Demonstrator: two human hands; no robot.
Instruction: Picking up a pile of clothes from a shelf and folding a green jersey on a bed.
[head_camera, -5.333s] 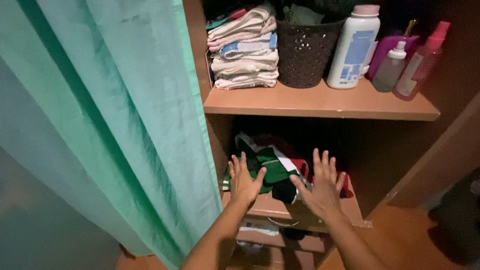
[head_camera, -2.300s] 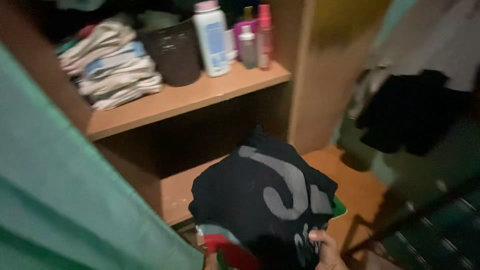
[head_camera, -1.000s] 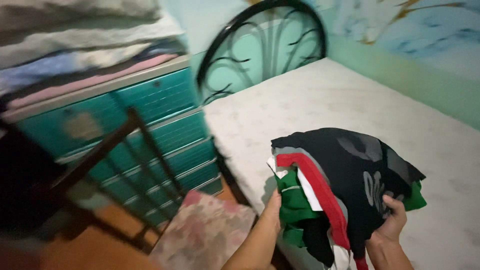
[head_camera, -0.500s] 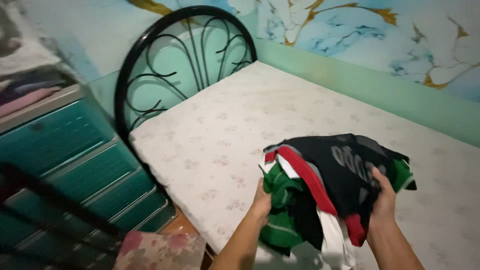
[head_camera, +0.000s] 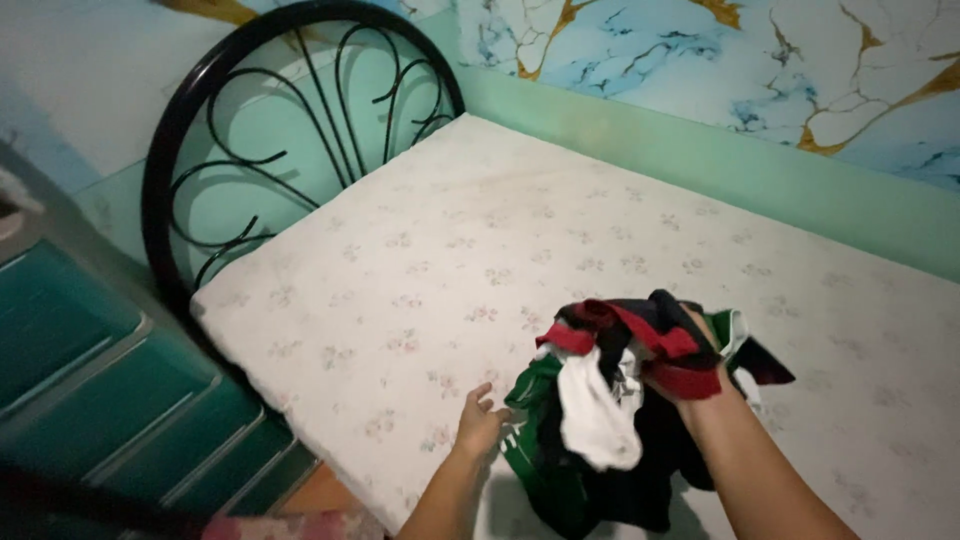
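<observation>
Floral mattress (head_camera: 520, 230): right hand (head_camera: 690, 375) grip closed on clothes bundle (head_camera: 610, 400); left hand (head_camera: 478, 425) open, fingers spread beside bundle.

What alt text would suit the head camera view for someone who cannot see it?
The right hand grips a bundle of clothes, black, red, green and white, over a flowered mattress, while the left hand is open beside it. A black metal headboard and teal drawers stand to the left.

Mattress (head_camera: 520, 230) bare ahead; black headboard (head_camera: 290, 120) left, wall (head_camera: 760, 170) behind
</observation>
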